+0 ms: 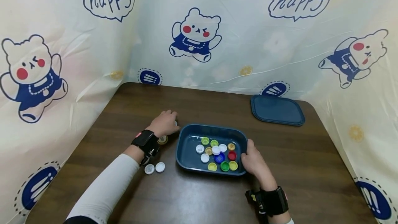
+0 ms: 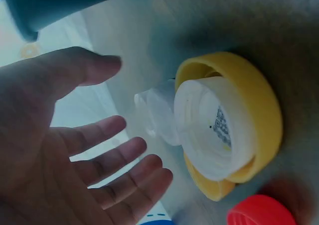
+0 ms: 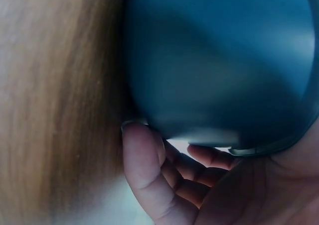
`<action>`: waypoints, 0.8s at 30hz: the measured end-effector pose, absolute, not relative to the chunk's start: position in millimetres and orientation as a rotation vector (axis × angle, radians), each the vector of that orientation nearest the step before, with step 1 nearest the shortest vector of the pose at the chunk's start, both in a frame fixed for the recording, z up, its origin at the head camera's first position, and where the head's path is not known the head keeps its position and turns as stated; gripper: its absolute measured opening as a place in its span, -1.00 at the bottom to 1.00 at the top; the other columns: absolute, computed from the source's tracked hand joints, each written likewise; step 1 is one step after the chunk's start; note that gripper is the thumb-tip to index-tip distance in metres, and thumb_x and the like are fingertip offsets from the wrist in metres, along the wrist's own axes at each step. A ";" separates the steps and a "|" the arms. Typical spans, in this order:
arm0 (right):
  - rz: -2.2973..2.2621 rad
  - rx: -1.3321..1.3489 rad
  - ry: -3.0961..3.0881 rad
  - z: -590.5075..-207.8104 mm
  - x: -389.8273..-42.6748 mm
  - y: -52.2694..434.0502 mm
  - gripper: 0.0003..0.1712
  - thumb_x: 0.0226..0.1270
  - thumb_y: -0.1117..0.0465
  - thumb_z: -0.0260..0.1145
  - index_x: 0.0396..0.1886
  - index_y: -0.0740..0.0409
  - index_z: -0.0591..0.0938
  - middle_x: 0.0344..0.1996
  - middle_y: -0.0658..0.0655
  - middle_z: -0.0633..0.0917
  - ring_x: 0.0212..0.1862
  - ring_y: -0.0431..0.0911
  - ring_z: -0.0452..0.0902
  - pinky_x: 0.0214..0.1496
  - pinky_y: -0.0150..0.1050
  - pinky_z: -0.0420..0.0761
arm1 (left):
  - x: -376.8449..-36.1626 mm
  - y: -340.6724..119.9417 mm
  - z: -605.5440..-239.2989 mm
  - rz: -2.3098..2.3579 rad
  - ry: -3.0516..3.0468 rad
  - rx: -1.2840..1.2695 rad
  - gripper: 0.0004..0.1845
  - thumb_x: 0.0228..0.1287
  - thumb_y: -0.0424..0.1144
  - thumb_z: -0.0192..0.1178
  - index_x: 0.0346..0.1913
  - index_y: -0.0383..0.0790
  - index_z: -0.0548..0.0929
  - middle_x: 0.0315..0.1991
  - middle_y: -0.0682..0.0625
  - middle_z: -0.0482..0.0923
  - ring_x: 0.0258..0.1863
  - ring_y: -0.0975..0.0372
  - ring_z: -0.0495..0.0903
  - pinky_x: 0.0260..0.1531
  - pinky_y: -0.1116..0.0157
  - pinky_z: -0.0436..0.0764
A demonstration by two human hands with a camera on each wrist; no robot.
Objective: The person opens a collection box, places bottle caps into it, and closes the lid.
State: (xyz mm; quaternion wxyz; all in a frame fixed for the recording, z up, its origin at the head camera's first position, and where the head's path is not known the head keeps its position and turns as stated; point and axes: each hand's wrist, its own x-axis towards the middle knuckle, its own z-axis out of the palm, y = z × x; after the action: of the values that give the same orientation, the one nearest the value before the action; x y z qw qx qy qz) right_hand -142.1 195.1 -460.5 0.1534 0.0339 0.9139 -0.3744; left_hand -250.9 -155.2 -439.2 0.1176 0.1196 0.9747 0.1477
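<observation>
Head view: hands (image 1: 253, 160) at blue tray (image 1: 183, 148)

One dark blue tray (image 1: 183, 148) sits on the counter (image 1: 311, 168), and one matching lid (image 1: 277, 110) lies apart from it. Inside the tray I count about twelve bottle caps (image 1: 217, 155): four white, four yellow or yellow-green, two green, one red, one blue. Two white caps (image 1: 154, 168) lie outside on the counter, with one yellow cap (image 1: 163, 140) near them. Two hands (image 1: 164, 123) are in view.
</observation>
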 end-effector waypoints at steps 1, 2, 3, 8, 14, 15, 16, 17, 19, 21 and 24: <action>-1.073 0.098 2.620 -461.3 -141.8 194.8 -0.35 0.52 0.33 -0.04 0.50 0.38 0.01 0.35 0.53 0.37 0.25 0.30 0.42 0.23 0.27 0.43 | -251.9 -153.6 -440.3 0.409 2.850 0.351 -0.49 0.31 -0.09 0.34 0.21 -0.33 0.58 0.10 -0.26 0.53 0.08 -0.08 0.48 0.04 -0.06 0.57; -1.071 0.097 2.621 -462.1 -141.7 194.6 -0.35 0.52 0.33 -0.04 0.50 0.38 0.01 0.34 0.53 0.38 0.24 0.30 0.43 0.23 0.27 0.43 | -252.8 -152.0 -441.2 0.384 2.846 0.344 -0.50 0.30 -0.10 0.35 0.18 -0.33 0.59 0.07 -0.25 0.53 0.06 -0.07 0.48 0.03 -0.05 0.57; -1.070 0.097 2.621 -462.7 -141.4 194.4 -0.35 0.52 0.33 -0.04 0.50 0.38 0.02 0.34 0.53 0.38 0.24 0.30 0.43 0.23 0.27 0.44 | -253.5 -151.1 -442.2 0.359 2.840 0.338 -0.51 0.29 -0.10 0.36 0.17 -0.33 0.59 0.06 -0.25 0.53 0.05 -0.06 0.48 0.03 -0.05 0.57; -1.067 0.103 2.615 -463.6 -140.3 193.9 -0.36 0.51 0.34 -0.04 0.49 0.39 0.03 0.33 0.53 0.40 0.23 0.29 0.44 0.22 0.25 0.45 | -256.2 -149.8 -448.0 0.313 2.798 0.327 -0.55 0.29 -0.15 0.37 0.14 -0.32 0.59 0.03 -0.24 0.54 0.04 -0.06 0.51 0.05 -0.04 0.56; -1.063 0.107 2.620 -462.9 -140.0 194.4 -0.37 0.50 0.35 -0.04 0.49 0.38 0.04 0.31 0.52 0.42 0.21 0.27 0.46 0.18 0.23 0.47 | -258.7 -151.1 -449.6 0.374 2.801 0.402 -0.73 0.26 -0.28 0.36 -0.01 -0.31 0.68 -0.14 -0.18 0.57 -0.13 0.02 0.55 -0.06 0.04 0.59; -1.064 0.105 2.621 -462.9 -139.9 194.5 -0.37 0.50 0.35 -0.04 0.49 0.37 0.05 0.31 0.52 0.43 0.20 0.27 0.47 0.17 0.22 0.48 | -258.8 -151.5 -448.6 0.385 2.807 0.417 -0.74 0.25 -0.31 0.36 -0.03 -0.32 0.69 -0.15 -0.18 0.58 -0.15 0.04 0.55 -0.07 0.05 0.59; -1.061 0.104 2.621 -463.1 -139.9 194.7 -0.37 0.51 0.35 -0.03 0.49 0.37 0.05 0.30 0.52 0.43 0.20 0.26 0.47 0.17 0.22 0.48 | -259.1 -152.0 -447.6 0.398 2.812 0.429 -0.75 0.25 -0.33 0.35 -0.04 -0.32 0.70 -0.16 -0.17 0.58 -0.16 0.04 0.55 -0.08 0.06 0.60; -1.059 0.102 2.621 -463.1 -140.0 194.9 -0.37 0.51 0.35 -0.03 0.48 0.37 0.05 0.30 0.52 0.44 0.19 0.26 0.48 0.16 0.22 0.49 | -259.1 -152.2 -445.8 0.413 2.816 0.435 -0.76 0.25 -0.34 0.34 -0.04 -0.33 0.70 -0.16 -0.18 0.58 -0.17 0.04 0.55 -0.09 0.07 0.60; -1.056 0.099 2.624 -462.9 -140.3 195.4 -0.38 0.51 0.35 -0.03 0.48 0.37 0.06 0.28 0.51 0.45 0.17 0.25 0.49 0.15 0.21 0.49 | -260.2 -152.2 -441.4 0.434 2.828 0.448 -0.77 0.24 -0.35 0.33 -0.05 -0.34 0.70 -0.16 -0.18 0.57 -0.18 0.05 0.55 -0.12 0.09 0.61; -1.054 0.094 2.627 -462.4 -141.2 195.9 -0.38 0.51 0.34 -0.03 0.47 0.38 0.06 0.28 0.51 0.45 0.15 0.25 0.49 0.14 0.21 0.50 | -260.9 -150.9 -434.2 0.453 2.842 0.452 -0.78 0.23 -0.36 0.31 -0.07 -0.34 0.70 -0.16 -0.18 0.56 -0.20 0.05 0.55 -0.15 0.11 0.61; -1.058 0.091 2.631 -461.1 -142.5 196.7 -0.38 0.51 0.34 -0.03 0.47 0.37 0.05 0.28 0.51 0.44 0.15 0.25 0.49 0.14 0.22 0.50 | -259.6 -147.3 -420.7 0.456 2.861 0.479 -0.78 0.22 -0.37 0.31 -0.08 -0.35 0.68 -0.16 -0.18 0.56 -0.20 0.05 0.54 -0.16 0.11 0.61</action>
State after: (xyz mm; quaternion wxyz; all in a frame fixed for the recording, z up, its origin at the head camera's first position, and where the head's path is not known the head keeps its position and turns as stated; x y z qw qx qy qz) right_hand -142.5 196.7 -461.1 0.1515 0.0318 0.9166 -0.3685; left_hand -259.6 -147.3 -420.7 0.1022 0.1623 0.9692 0.1545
